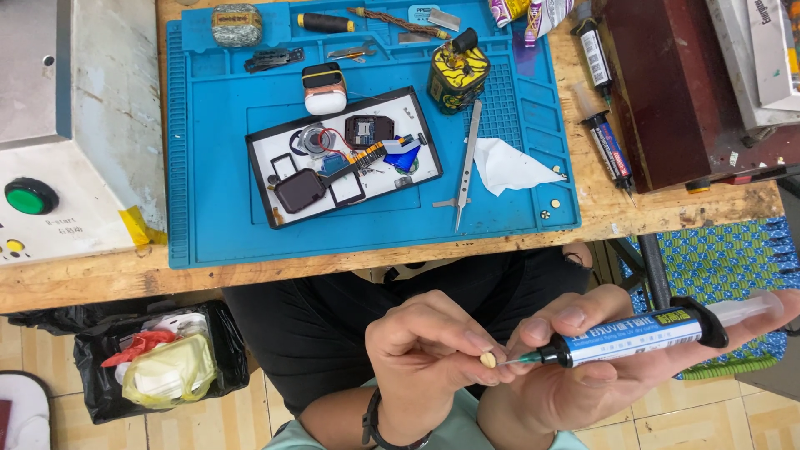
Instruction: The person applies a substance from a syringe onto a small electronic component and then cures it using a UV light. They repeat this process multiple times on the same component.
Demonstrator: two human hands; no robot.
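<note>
Left grip (433,346) pinching bead (488,360), syringe (633,336) touching

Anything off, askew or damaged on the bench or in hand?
Nothing spilled. The watch lies in pieces on the white tray, which sits askew on the blue mat. A crumpled tissue lies beside the tweezers. The right hand holds the syringe to a small piece in the left hand.

A worn wooden desk (83,283) spans the upper part of the view, carrying a blue work mat (208,225). A pale machine housing (92,125) sits at its left end. Below, the floor (250,417) is beige tile, with a black rubbish bag (100,392) under the desk.
</note>
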